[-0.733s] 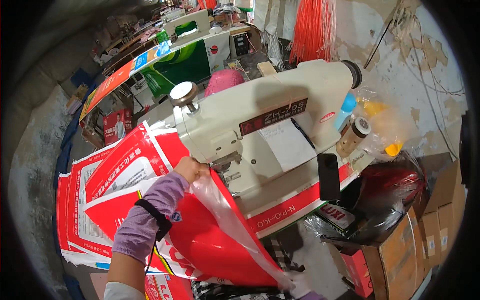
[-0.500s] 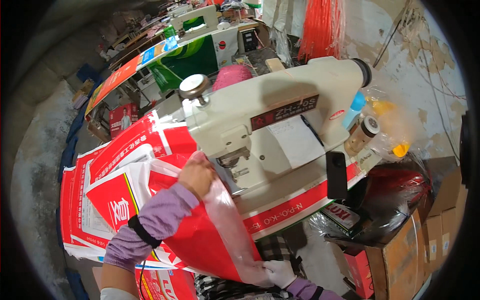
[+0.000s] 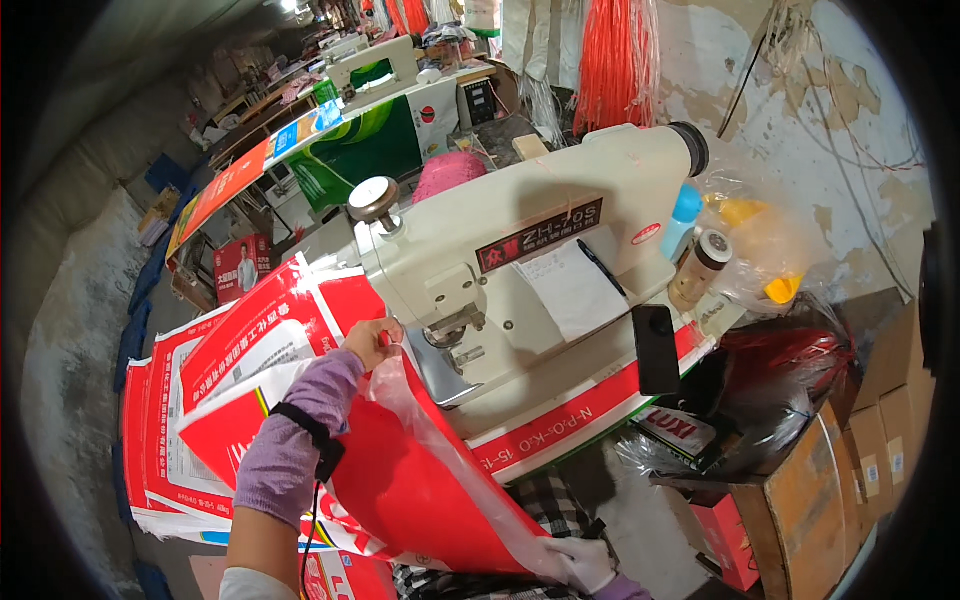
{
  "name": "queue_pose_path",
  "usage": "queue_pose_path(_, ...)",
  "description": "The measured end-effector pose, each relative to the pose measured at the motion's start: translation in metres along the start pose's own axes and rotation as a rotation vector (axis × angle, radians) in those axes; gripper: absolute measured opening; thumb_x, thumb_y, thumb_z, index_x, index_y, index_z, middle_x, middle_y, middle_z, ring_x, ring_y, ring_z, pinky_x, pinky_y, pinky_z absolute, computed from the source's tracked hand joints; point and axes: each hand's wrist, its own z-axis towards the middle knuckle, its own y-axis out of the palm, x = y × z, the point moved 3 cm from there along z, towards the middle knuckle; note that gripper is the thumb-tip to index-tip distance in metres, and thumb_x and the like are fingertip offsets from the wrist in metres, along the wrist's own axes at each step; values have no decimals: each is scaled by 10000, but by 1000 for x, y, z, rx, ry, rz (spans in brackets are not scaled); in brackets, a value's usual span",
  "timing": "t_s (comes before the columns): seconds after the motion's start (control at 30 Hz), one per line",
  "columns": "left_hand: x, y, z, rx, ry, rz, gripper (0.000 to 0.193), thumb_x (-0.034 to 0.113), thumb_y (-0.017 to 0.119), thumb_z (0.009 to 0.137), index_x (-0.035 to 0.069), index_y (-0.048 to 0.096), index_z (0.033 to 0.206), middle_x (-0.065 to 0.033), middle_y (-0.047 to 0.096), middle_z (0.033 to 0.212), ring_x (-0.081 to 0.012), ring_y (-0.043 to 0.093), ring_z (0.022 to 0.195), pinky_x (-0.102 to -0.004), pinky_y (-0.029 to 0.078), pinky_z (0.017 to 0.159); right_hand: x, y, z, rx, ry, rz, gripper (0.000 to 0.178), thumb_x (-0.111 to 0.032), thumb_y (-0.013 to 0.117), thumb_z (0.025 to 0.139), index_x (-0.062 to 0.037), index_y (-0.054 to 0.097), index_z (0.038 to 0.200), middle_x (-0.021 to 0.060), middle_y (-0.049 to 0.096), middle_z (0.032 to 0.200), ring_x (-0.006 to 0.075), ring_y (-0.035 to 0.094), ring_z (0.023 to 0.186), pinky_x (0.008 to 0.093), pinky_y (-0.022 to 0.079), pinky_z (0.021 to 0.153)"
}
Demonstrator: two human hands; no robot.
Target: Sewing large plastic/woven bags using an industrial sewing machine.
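Workshop rm.: flaking plaster wall (image 3: 700, 60) at R, stained wall (image 3: 75, 280) at L, banner-draped worktable (image 3: 378, 140) btwn., bright lamp (image 3: 289, 5) at far end.

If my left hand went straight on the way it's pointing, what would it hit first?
Probably the pale sewing machine head; your left hand, pinching the red bag, points toward it, though depth is hard to judge.

The sewing machine (image 3: 540, 215) sits on the counter (image 3: 550, 430). A paper (image 3: 565, 300) and a pen (image 3: 602, 268) are on the machine. To its right are a jar (image 3: 700, 270) and a phone (image 3: 657, 355). Left of the machine is a pile of sacks (image 3: 170, 440). One sack (image 3: 425, 480) goes from the left hand (image 3: 373, 344), beside the machine, to the right hand (image 3: 582, 562), closer in.
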Motion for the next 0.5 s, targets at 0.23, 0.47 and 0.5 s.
queue_pose_path(0.23, 24, 11, 0, -15, 260, -36, 163, -56, 659, 647, 81, 701, 724, -63, 692, 787, -232, 664, 698, -338, 514, 598, 7, -29, -38, 61, 139, 114, 315, -110, 592, 910, 33, 629, 1188, 157, 698, 1031, 205, 657, 960, 349, 526, 860)
queue_pose_path(0.47, 37, 19, -3, 0, 601, 534, 382, -6, 615, 637, 205, 704, 943, -26, 672, 1110, -240, 665, 917, -380, 567, 701, 89, 7, -22, -110, 294, 328, 267, -197, 605, 938, -75, 666, 1168, -6, 621, 764, 77, 555, 654, 225, 427, 565)
queue_pose_path(0.5, 43, 14, -2, 13, 621, 570, 401, 2, 616, 644, 220, 708, 968, -26, 674, 1104, -239, 665, 913, -381, 566, 702, 102, 12, -18, -99, 412, 466, 271, -221, 600, 948, -70, 668, 1162, -21, 608, 767, 65, 533, 646, 216, 409, 554)
